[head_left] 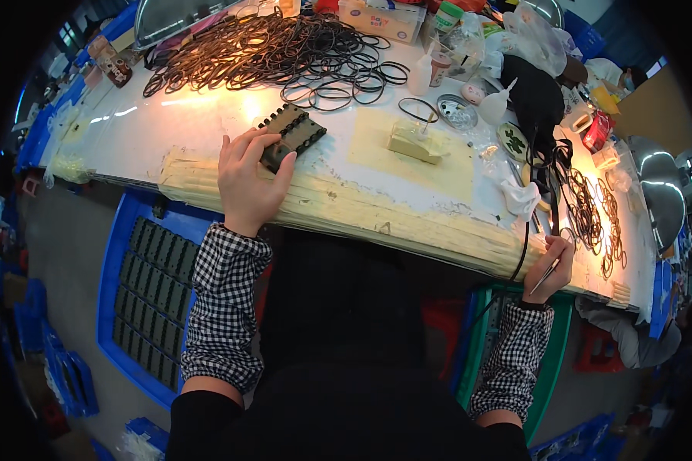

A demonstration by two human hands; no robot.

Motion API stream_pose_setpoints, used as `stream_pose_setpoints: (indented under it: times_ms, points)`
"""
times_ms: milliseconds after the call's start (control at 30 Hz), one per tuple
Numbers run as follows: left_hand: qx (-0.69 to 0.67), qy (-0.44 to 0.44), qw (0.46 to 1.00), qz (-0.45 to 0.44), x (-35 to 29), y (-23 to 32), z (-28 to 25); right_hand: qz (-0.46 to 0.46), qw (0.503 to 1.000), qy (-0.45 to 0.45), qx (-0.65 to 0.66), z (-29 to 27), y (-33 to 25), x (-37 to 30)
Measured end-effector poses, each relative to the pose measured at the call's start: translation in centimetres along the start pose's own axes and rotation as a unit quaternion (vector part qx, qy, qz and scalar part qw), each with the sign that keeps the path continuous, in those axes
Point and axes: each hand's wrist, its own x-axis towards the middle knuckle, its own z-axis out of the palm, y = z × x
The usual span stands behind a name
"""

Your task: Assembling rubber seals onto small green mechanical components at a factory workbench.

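Note:
At the table's front edge, my left hand (252,180) has its thumb and fingers around the near end of a dark olive block (304,137). A row of small black round knobs lines the block's far-left side, with black notched pieces along its right. Far to the right, my right hand (550,270) is closed on a slim metal tool that looks like tweezers (543,278); its other end shows above the fist. Beside that hand a black cord (524,250) hangs over the edge.
A heap of black rubber rings (284,54) covers the back left. A yellowish block (417,142) sits mid-table. Bottles, a round metal dish (457,113) and more black rings (584,203) crowd the right. Below left, a blue tray (109,307) holds rows of similar blocks; a green crate (555,361) is below right.

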Motion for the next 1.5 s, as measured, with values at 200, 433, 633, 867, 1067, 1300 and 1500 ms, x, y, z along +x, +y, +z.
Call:
stream_pose_setpoints:
  times_ms: [200, 433, 633, 867, 1067, 1300, 1500]
  points:
    - [-0.004, -0.054, 0.998, -0.018, 0.4, 0.8, -0.5, 0.02, 0.999, 0.043, 0.015, -0.1, 0.1, -0.5]
    - [-0.026, -0.112, 0.993, 0.012, 0.4, 0.7, -0.9, 0.042, 0.999, 0.01, -0.003, -0.2, 0.1, -0.4]
    - [-0.039, -0.123, 0.991, 0.029, 0.7, 0.3, -0.9, 0.038, 0.999, 0.01, -0.001, -0.2, 0.3, -0.2]
    - [-0.054, -0.022, 0.996, 0.065, 0.2, 2.3, -0.7, -0.103, 0.986, -0.129, 0.01, 0.0, -5.8, 5.5]
    - [-0.177, -0.055, 0.968, 0.168, 0.4, 8.8, 1.7, -0.253, 0.934, -0.235, 0.089, 8.1, -13.7, 9.1]
    - [-0.212, -0.097, 0.95, 0.207, -0.3, 9.5, 3.2, -0.218, 0.909, -0.305, 0.183, 13.4, -14.3, 9.2]
    - [-0.281, -0.097, 0.942, 0.153, 0.0, 10.0, 3.0, -0.181, 0.925, -0.274, 0.193, 12.7, -14.8, 9.4]
